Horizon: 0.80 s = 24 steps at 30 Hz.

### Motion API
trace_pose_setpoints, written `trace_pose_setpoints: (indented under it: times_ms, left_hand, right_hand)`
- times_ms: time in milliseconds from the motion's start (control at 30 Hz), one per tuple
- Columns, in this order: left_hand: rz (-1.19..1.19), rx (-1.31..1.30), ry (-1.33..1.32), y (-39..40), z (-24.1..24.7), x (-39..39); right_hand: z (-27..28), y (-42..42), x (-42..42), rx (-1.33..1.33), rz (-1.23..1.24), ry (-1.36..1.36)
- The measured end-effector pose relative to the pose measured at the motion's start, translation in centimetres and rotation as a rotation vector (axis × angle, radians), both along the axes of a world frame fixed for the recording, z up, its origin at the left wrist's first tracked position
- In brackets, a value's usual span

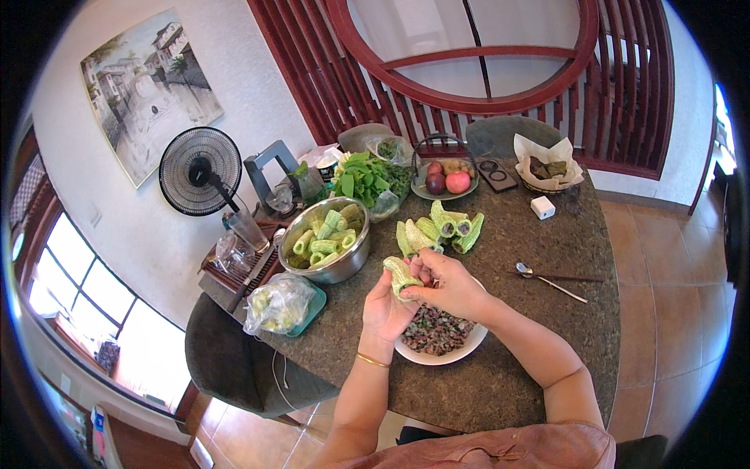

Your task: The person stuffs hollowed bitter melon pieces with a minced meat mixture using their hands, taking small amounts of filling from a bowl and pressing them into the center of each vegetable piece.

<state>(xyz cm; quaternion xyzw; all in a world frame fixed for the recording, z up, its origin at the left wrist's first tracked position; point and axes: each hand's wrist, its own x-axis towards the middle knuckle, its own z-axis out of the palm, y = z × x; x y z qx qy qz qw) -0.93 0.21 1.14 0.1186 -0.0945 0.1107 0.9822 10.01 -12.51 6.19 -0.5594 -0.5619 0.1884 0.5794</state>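
A pale green, ribbed bitter melon piece lies in my left hand, held above a white bowl. My right hand grips the same piece at its lower end, thumb against the opening; its curled fingers partly hide what is there. Below both hands, the white bowl holds a dark minced filling. Just beyond my hands, several bitter melon pieces lie grouped on the table, and some show dark filling in their ends. At the left, a steel bowl holds more bitter melon pieces.
A plastic bag rests on a green tray. Behind stand leafy greens, a fruit basket and a paper-lined basket. A spoon and chopstick lie right; a knife and fan are left.
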Motion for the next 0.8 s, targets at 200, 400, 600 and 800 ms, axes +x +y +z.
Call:
trace_pose_setpoints:
  times_ms: [200,400,600,800]
  left_hand:
    - [0.115,0.117,0.020,0.1,-0.3,0.0]
    - [0.101,0.098,0.014,0.2,-0.7,0.0]
    - [0.124,0.104,0.068,0.4,-0.9,0.2]
    - [0.064,0.004,-0.059,0.5,-0.6,-0.1]
  right_hand:
    - [-0.7,0.4,-0.3,-0.014,0.045,0.128]
    - [-0.7,0.6,-0.7,0.069,0.003,0.048]
    - [-1.5,1.0,-0.2,0.041,-0.007,0.010]
    - [0.0,0.2,1.1,-0.035,0.237,0.444]
